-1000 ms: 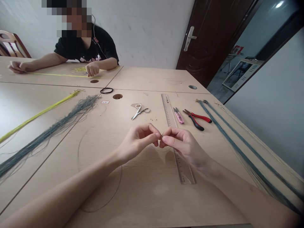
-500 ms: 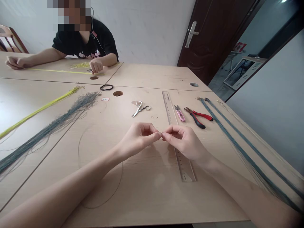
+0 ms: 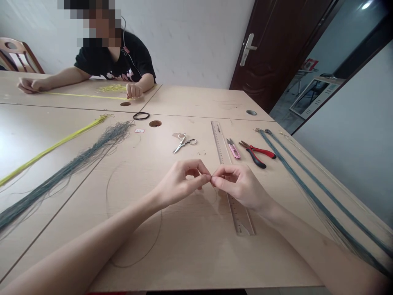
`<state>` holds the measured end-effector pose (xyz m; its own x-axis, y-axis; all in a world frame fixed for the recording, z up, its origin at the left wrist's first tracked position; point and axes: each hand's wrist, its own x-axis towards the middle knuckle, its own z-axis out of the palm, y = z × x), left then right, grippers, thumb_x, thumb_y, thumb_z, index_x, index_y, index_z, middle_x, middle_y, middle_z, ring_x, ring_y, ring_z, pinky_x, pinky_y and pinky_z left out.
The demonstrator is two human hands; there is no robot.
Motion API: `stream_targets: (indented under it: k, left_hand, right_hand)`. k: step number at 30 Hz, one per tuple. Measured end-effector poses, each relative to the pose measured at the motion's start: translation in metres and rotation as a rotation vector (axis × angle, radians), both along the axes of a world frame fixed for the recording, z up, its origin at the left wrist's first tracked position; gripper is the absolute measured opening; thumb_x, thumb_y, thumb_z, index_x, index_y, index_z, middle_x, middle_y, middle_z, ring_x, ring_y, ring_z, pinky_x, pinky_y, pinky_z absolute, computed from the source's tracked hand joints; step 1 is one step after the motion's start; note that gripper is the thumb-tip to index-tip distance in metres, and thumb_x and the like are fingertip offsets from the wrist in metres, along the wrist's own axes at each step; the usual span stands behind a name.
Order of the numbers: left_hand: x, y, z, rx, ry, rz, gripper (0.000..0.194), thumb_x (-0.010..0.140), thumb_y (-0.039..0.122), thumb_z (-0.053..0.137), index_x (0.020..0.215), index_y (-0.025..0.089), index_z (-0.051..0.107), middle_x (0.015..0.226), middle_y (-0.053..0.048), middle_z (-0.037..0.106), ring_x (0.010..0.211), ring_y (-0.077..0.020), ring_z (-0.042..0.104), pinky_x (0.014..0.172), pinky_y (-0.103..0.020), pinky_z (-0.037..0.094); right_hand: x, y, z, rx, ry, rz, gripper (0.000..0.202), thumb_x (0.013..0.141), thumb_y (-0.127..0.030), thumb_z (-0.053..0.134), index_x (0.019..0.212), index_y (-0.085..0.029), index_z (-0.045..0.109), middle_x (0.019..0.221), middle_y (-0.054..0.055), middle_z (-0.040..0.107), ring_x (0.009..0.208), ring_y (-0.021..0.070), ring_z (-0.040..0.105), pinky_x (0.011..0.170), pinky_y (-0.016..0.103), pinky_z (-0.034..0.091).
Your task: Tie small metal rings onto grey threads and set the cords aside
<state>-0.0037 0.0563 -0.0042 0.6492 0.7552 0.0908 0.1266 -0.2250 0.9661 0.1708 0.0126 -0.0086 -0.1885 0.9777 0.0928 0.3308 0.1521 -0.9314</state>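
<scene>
My left hand [image 3: 183, 180] is closed in a pinch above the middle of the table, thumb against index finger. Its fingertips meet those of my right hand [image 3: 241, 185], which pinches in the same way. Between them is the end of a thin grey cord, mostly hidden by the fingers. A fine curve of it hangs below the fingertips, and a long loop of thin grey cord [image 3: 161, 229] lies on the table around my left forearm. Under my right hand lies a clear ruler [image 3: 220, 143].
Beyond my hands lie small scissors [image 3: 183, 143], pink thread snips [image 3: 233, 150] and red-black pliers [image 3: 257, 153]. Yellow [image 3: 58, 143] and grey cord bundles [image 3: 70, 168] lie left, blue-grey bundles [image 3: 294, 180] right. A black ring [image 3: 141, 116] lies farther back. Across sits a person [image 3: 135, 57] holding yellow cord.
The view has shifted slightly, moving the scene a little down and right. My hands stay pinched together, and a small curve of cord shows more clearly below the fingertips.
</scene>
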Motion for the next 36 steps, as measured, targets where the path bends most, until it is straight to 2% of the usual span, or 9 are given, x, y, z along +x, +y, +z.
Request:
stream_targets:
  k: [4, 7, 12, 20, 24, 29, 32, 36]
  left_hand:
    - [-0.001, 0.0, -0.001, -0.021, 0.013, -0.007, 0.011, 0.08, 0.019, 0.055, 0.073, 0.012, 0.059, 0.067, 0.0, 0.059, 0.061, -0.01, 0.055, 0.057, -0.022, 0.045]
    - [0.0, 0.001, -0.003, -0.025, 0.029, 0.01, 0.01, 0.079, 0.018, 0.056, 0.071, 0.012, 0.06, 0.065, 0.001, 0.059, 0.062, -0.0095, 0.054, 0.057, -0.02, 0.042]
    - [0.001, 0.001, -0.009, -0.072, 0.039, 0.045, 0.012, 0.078, 0.022, 0.056, 0.07, 0.013, 0.06, 0.063, 0.0, 0.058, 0.062, -0.0108, 0.053, 0.057, -0.022, 0.039]
    - [0.004, 0.001, -0.015, -0.239, -0.022, 0.071, 0.012, 0.075, 0.024, 0.059, 0.07, 0.013, 0.061, 0.065, -0.001, 0.058, 0.066, -0.0123, 0.053, 0.064, -0.024, 0.039]
    - [0.005, 0.003, -0.014, -0.333, -0.036, 0.037, 0.012, 0.074, 0.023, 0.057, 0.07, 0.012, 0.059, 0.06, -0.001, 0.056, 0.06, -0.0111, 0.052, 0.058, -0.022, 0.038]
    - [0.007, -0.001, -0.012, -0.436, -0.076, -0.005, 0.022, 0.081, 0.032, 0.05, 0.076, 0.013, 0.059, 0.068, -0.002, 0.059, 0.058, -0.0095, 0.053, 0.059, -0.021, 0.04]
    - [0.008, -0.006, -0.01, -0.376, -0.019, -0.017, 0.024, 0.083, 0.034, 0.051, 0.076, 0.013, 0.061, 0.063, -0.001, 0.057, 0.061, -0.011, 0.053, 0.062, -0.022, 0.04]
    - [0.009, -0.009, -0.009, -0.223, 0.06, 0.048, 0.028, 0.084, 0.038, 0.05, 0.074, 0.014, 0.061, 0.062, 0.0, 0.056, 0.06, -0.0105, 0.05, 0.059, -0.022, 0.037]
  right_hand:
    - [-0.001, -0.002, -0.001, 0.111, -0.133, -0.04, 0.01, 0.077, -0.019, 0.056, 0.069, -0.018, 0.063, 0.066, -0.002, 0.06, 0.062, 0.0107, 0.054, 0.059, 0.024, 0.041]
    - [-0.003, -0.003, -0.004, 0.286, -0.25, -0.071, 0.009, 0.073, -0.012, 0.056, 0.066, -0.017, 0.058, 0.065, -0.002, 0.058, 0.063, 0.0105, 0.052, 0.061, 0.024, 0.041]
    - [-0.004, -0.002, -0.008, 0.577, -0.375, -0.037, 0.012, 0.073, -0.007, 0.052, 0.065, -0.015, 0.051, 0.063, 0.0, 0.051, 0.064, 0.0115, 0.048, 0.063, 0.026, 0.039]
    - [-0.002, 0.003, -0.014, 0.885, -0.59, -0.004, 0.015, 0.078, -0.005, 0.047, 0.067, -0.016, 0.047, 0.063, 0.001, 0.047, 0.064, 0.013, 0.042, 0.065, 0.031, 0.037]
    - [-0.002, 0.004, -0.015, 0.922, -0.612, -0.014, 0.016, 0.078, -0.005, 0.047, 0.067, -0.016, 0.047, 0.063, 0.0, 0.047, 0.064, 0.0129, 0.043, 0.067, 0.031, 0.037]
    - [-0.001, 0.003, -0.011, 0.886, -0.568, -0.082, 0.016, 0.08, -0.008, 0.048, 0.067, -0.017, 0.048, 0.063, 0.0, 0.051, 0.063, 0.013, 0.046, 0.067, 0.03, 0.037]
    - [0.001, 0.004, -0.009, 0.843, -0.566, -0.111, 0.016, 0.081, -0.011, 0.05, 0.067, -0.017, 0.049, 0.063, -0.001, 0.054, 0.064, 0.0133, 0.048, 0.07, 0.031, 0.037]
    - [0.003, 0.006, -0.009, 0.824, -0.592, -0.14, 0.015, 0.082, -0.011, 0.05, 0.068, -0.017, 0.05, 0.064, -0.001, 0.055, 0.065, 0.0135, 0.049, 0.074, 0.032, 0.037]
